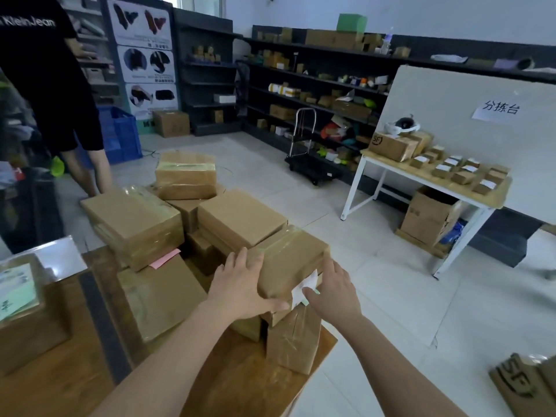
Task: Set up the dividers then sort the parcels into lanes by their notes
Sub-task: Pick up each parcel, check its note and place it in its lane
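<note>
Two flat hands press one taped parcel (290, 254) at the right edge of the tabletop (246, 374): left hand (240, 284) on its left side, right hand (334, 291) touching its white note (304, 288). More boxes (134, 224) crowd left and far.

We see bright, even light; glare streaks the taped brown cardboard parcel (288, 257). Beyond that parcel the dark metal shelves (316, 85) look soft and bowed.
</note>
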